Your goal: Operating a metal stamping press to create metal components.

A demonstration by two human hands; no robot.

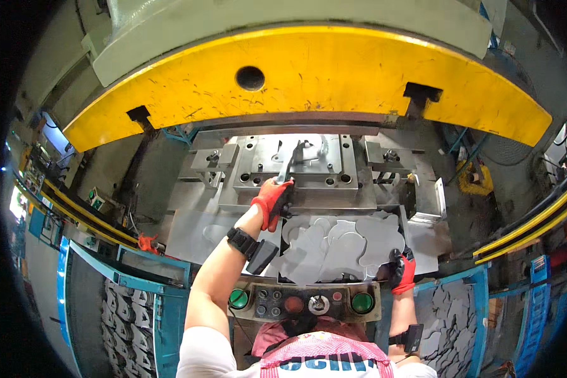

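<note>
My left hand [273, 200], in a red glove with dark fingers, reaches forward and is closed around a long, dark grey hand tool [288, 165]. The tool's far end lies over the steel die [351, 165], where pale metal shapes show on the top plate. Whether its tip grips one of them is too small to tell. Flat grey metal blanks [340, 246] lie overlapping in a pile in front of the die. At the pile's near right corner is my right hand [402, 271], gloved in red and black, its dark fingers apart. Those fingertips hardly stand out against the dark edge.
A yellow press beam [334, 75] spans above the die. Close to my body is a control panel [309, 303] with green buttons at both ends. Blue-framed bins hold stacked formed parts [129, 321] at left and flat grey pieces [447, 321] at right.
</note>
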